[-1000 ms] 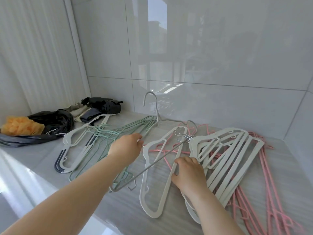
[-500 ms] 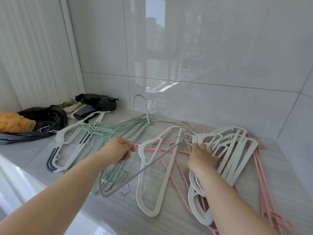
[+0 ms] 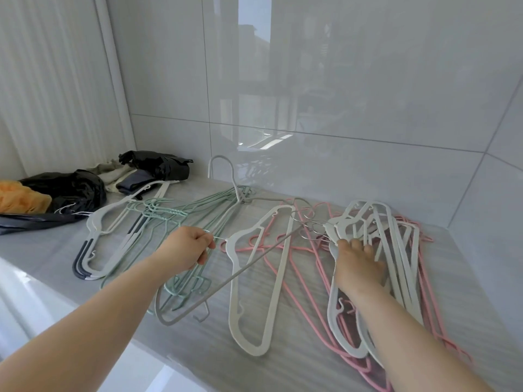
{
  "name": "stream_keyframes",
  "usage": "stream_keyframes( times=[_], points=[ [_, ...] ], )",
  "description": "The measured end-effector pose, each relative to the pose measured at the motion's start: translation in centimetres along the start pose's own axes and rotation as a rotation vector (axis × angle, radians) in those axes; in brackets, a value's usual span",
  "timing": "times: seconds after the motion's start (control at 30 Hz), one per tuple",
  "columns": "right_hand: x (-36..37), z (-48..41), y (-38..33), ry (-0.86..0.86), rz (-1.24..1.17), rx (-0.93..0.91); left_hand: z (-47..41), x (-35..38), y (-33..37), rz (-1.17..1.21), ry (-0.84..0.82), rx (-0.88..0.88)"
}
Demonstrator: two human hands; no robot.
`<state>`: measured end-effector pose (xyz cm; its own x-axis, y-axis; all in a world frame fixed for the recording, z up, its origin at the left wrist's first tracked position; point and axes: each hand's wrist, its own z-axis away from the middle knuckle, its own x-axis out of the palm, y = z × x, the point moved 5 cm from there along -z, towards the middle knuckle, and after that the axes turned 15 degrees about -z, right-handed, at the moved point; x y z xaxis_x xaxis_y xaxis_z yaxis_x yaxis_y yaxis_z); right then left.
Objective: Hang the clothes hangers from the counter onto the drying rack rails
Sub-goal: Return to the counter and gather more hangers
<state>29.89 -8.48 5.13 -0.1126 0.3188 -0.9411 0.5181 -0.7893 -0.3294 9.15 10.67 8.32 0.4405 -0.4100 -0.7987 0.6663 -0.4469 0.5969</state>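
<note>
Plastic hangers (image 3: 278,278) judged light, stiff, tangle-prone | pinched one hook (image 3: 220,238) with left hand (image 3: 186,247) | clutched white stack (image 3: 380,230) near necks with right hand (image 3: 357,267) | best held at hooks

Matt plastic hangers (image 3: 279,278) lie on a smooth counter (image 3: 215,343) below glossy tiles (image 3: 368,80).
</note>
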Motion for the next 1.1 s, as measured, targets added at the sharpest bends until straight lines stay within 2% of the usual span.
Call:
stream_keyframes(
  times=[0.3,0.47,0.6,0.7,0.93,1.1],
  points=[
    [-1.0,0.3,1.1,-0.005,0.008,0.034,1.1,-1.3,0.4,-0.143,0.088,0.09],
    [-2.2,-2.1,-1.9,0.08,-0.179,-0.177,1.7,-1.3,-0.1,-0.211,0.109,0.122],
    [-0.3,-4.7,-4.7,-0.022,-0.12,-0.301,2.0,-1.6,-0.5,-0.231,0.145,0.128],
    [1.5,-6.5,-5.6,-0.054,-0.03,-0.294,2.0,-1.5,-1.0,-0.239,0.151,0.126],
    [2.1,-9.1,-6.1,0.112,0.013,-0.282,1.1,-1.9,-2.2,-0.203,0.141,0.07],
    [2.1,-9.7,-5.5,0.165,-0.219,-0.296,0.6,-1.4,-2.5,-0.127,0.096,-0.018]
  ],
)
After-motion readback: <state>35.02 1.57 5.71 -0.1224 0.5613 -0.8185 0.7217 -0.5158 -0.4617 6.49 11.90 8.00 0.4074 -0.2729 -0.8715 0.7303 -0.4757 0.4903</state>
